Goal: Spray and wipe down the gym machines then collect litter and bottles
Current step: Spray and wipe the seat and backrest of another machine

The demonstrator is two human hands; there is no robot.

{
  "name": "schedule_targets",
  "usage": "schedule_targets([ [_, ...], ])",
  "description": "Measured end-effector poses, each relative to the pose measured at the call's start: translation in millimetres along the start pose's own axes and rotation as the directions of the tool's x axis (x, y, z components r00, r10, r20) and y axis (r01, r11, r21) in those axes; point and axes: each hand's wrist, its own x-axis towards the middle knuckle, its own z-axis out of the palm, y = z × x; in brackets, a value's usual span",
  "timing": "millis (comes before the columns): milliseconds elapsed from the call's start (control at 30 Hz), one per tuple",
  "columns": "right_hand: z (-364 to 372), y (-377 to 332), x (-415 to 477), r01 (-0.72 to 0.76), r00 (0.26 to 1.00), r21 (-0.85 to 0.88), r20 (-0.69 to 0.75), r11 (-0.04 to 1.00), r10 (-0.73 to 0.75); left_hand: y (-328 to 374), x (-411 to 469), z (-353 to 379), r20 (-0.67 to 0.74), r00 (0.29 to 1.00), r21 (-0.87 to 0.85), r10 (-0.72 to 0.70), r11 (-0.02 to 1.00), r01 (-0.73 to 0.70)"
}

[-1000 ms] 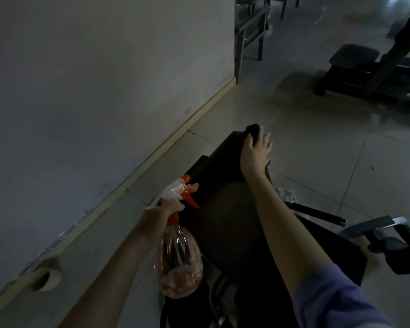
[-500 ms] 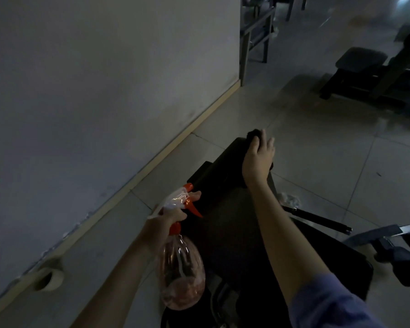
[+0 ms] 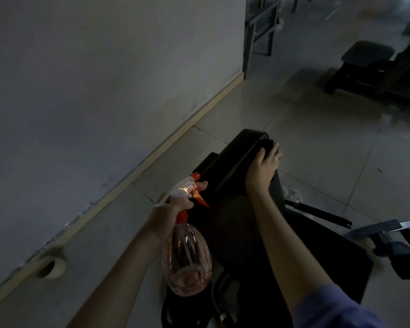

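Dimly, left fingers (image 3: 200,185) grip spray bottle (image 3: 187,256); right fingers (image 3: 273,153) clutch cloth (image 3: 269,143) on bench pad (image 3: 234,157).

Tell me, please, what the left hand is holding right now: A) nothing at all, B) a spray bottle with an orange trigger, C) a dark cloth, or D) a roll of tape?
B: the left hand grips the spray bottle just below its orange trigger, while the dark cloth is under the right hand.
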Motion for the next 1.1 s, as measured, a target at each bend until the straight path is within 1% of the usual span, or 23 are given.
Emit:
schedule_targets([
  [67, 5, 16, -40, 0.063, 0.997, 0.023, 0.041, 0.998, -0.064, 0, 0, 2, 0.011, 1.0, -0.019, 0.002, 1.0, -0.002],
  [133, 7, 36, -86, 0.14, 0.983, -0.001, 0.119, 0.99, -0.139, 1, -1, 0, 0.011, 1.0, -0.047, 0.006, 0.999, -0.005],
  [200, 3, 45, -97, 0.171, 0.972, -0.044, 0.169, 0.984, -0.161, 1, -2, -4, 0.034, 0.999, -0.031, 0.03, 0.999, -0.029],
  [267, -2, 37, -71, 0.105, 0.983, -0.063, 0.154, 0.992, -0.095, 1, 0, -9, 0.079, 0.996, 0.029, 0.043, 0.999, -0.045],
  [367, -6, 16, -36, 0.0, 0.995, -0.083, 0.098, 0.997, 0.008, 3, 2, -15, 0.136, 0.989, -0.002, 0.065, 0.998, -0.065],
  [433, 0, 16, -40, -0.031, 0.998, -0.039, 0.044, 0.999, 0.033, 1, 4, -20, 0.168, 0.984, -0.041, 0.059, 0.998, -0.053],
  [500, 9, 26, -70, -0.006, 1.0, 0.046, 0.02, 0.999, 0.005, 2, 6, -29, 0.202, 0.978, -0.114, 0.058, 0.993, -0.035],
  [533, 14, 34, -95, 0.028, 0.999, 0.058, 0.015, 0.998, -0.029, 3, 7, -32, 0.234, 0.97, -0.129, 0.065, 0.991, -0.036],
  [600, 23, 50, -151, 0.106, 0.994, 0.041, 0.017, 0.994, -0.107, 6, 10, -39, 0.278, 0.958, -0.125, 0.075, 0.991, -0.041],
  [667, 24, 60, -178, 0.141, 0.988, 0.026, 0.053, 0.99, -0.142, 8, 13, -43, 0.257, 0.965, -0.152, 0.042, 0.988, -0.002],
  [733, 24, 57, -157, 0.082, 0.995, 0.026, 0.055, 0.996, -0.083, 7, 17, -48, 0.308, 0.95, -0.171, 0.044, 0.985, 0.01],
  [800, 22, 39, -127, -0.035, 0.999, 0.078, -0.006, 0.996, 0.036, 3, 19, -52, 0.365, 0.929, -0.145, 0.064, 0.989, -0.011],
  [833, 23, 31, -118, -0.05, 0.998, 0.108, -0.028, 0.993, 0.054, -1, 19, -54, 0.362, 0.931, -0.149, 0.054, 0.989, 0.001],
  [900, 31, 25, -129, 0.014, 0.998, 0.125, -0.059, 0.992, -0.007, -5, 20, -54, 0.348, 0.936, -0.145, 0.047, 0.989, 0.004],
  [1000, 43, 36, -181, 0.182, 0.983, 0.098, -0.049, 0.978, -0.178, -6, 20, -53, 0.367, 0.927, -0.158, 0.078, 0.987, -0.021],
  [1067, 45, 53, -198, 0.213, 0.976, 0.108, -0.068, 0.971, -0.206, -5, 22, -56, 0.382, 0.921, -0.117, 0.079, 0.992, -0.037],
  [1100, 44, 61, -192, 0.182, 0.981, 0.104, -0.079, 0.978, -0.174, -4, 23, -56, 0.39, 0.917, -0.103, 0.082, 0.994, -0.045],
])
